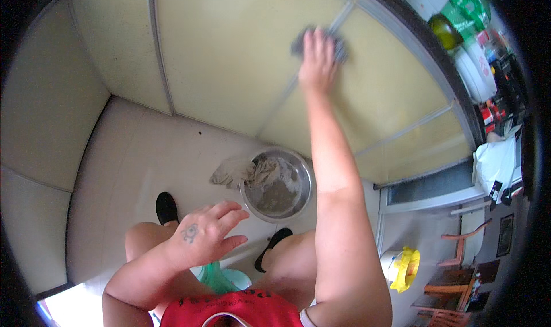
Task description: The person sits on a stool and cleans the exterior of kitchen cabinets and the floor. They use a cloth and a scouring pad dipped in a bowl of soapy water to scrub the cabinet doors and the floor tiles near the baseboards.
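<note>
My right hand (317,64) presses a dark grey cloth or scouring pad (341,51) flat against a pale yellow cabinet panel (241,55); hand and pad are slightly blurred. They cover part of a grey seam strip between two panels. My left hand (211,232) hangs in the air above my knees, fingers apart and holding nothing. Beyond it, a round metal basin (308,189) of cloudy, sudsy water stands on the floor. A wet beige rag (232,173) drapes over the basin's left rim, partly in the water.
Bottles (447,32), white containers (473,73) and a white plastic bag (495,163) crowd the countertop at right. A bin with a yellow liner (404,269) and wooden chairs (447,288) stand lower right. A green plastic bag (213,277) lies between my legs. Cabinet walls border the tiled floor (125,154).
</note>
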`<state>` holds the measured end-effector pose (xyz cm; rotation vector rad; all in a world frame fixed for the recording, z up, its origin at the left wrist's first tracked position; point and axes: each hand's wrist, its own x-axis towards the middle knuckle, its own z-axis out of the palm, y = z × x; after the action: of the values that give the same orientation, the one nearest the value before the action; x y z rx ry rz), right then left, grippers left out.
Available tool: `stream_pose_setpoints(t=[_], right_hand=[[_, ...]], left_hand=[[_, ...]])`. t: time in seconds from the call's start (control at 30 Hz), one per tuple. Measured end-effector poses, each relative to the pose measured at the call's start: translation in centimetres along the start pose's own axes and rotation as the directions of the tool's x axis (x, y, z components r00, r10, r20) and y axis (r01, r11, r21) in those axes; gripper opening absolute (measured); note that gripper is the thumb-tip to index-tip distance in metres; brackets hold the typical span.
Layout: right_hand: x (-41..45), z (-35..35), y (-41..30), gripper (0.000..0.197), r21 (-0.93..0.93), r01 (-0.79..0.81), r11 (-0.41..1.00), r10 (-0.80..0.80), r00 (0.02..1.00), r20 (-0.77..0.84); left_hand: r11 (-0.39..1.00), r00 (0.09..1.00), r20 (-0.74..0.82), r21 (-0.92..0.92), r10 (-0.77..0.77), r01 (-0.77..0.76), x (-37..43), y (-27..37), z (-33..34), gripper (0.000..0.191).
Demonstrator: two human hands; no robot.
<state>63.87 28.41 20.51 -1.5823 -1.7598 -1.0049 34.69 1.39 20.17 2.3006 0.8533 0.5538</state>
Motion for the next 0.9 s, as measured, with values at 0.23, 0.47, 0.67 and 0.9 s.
stream_pose_setpoints(t=[0.23, 0.47, 0.67, 0.9], right_hand=[[-8.3, 1.9, 0.2, 0.052, -0.082, 0.328, 0.941, -0.32, 0.942, 0.098], [0.7, -0.6, 2.8, 0.057, -0.256, 0.242, 0.936, -0.293, 0.939, -0.181], [-17.5, 8.4, 1.9, 0.051, 0.063, 0.548, 0.834, -0.547, 0.807, 0.224], [-0.3, 0.2, 2.9, 0.065, -0.29, 0.228, 0.93, -0.299, 0.926, -0.232]], left_hand=[[0.998, 0.998, 0.022, -0.022, -0.065, 0.066, -1.5, -0.7, -0.4, 0.04], [0.998, 0.998, -0.044, 0.041, -0.052, 0.053, -1.2, -1.3, -2.6, 0.04], [0.991, 0.992, 0.076, -0.081, -0.102, 0.108, -1.4, -1.2, -2.2, 0.044], [0.99, 0.988, 0.089, -0.046, -0.127, 0.131, -0.9, -1.8, -2.1, 0.044]])
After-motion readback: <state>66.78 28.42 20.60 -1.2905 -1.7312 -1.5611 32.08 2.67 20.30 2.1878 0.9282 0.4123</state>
